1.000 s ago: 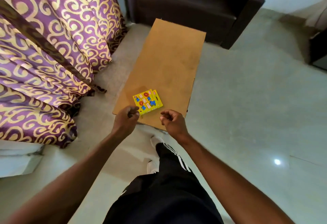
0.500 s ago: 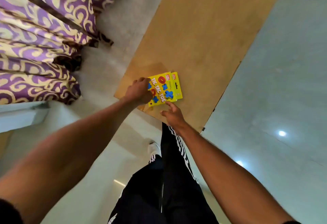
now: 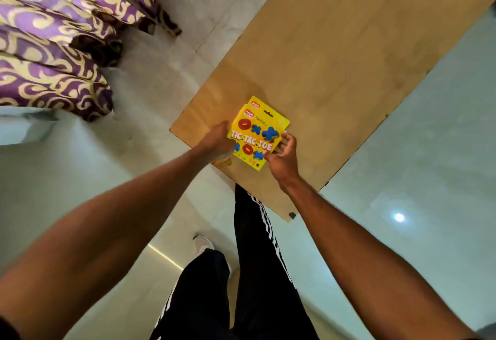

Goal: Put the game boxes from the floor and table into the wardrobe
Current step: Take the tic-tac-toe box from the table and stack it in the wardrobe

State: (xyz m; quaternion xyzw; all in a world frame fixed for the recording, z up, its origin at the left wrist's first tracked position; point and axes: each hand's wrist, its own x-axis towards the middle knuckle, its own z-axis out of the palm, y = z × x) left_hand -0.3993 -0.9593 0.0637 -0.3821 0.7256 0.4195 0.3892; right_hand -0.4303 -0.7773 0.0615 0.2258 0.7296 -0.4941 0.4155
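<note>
Two yellow Tic-Tac-Toe game boxes (image 3: 257,132) lie stacked near the front corner of the low wooden table (image 3: 335,52), the top one shifted slightly off the lower one. My left hand (image 3: 216,142) grips the stack's left edge. My right hand (image 3: 281,155) holds its right edge, fingers curled around the side. The boxes look slightly raised off the tabletop, with a yellow reflection below them. No wardrobe is in view.
Purple and gold patterned curtains (image 3: 59,44) hang at the left, reaching the pale tiled floor (image 3: 429,165). My legs in black striped trousers (image 3: 255,272) and a white shoe (image 3: 204,244) stand against the table's front edge.
I have leaned in over the table. Both hands went from hovering in front of the boxes to taking hold of the stack at its two sides.
</note>
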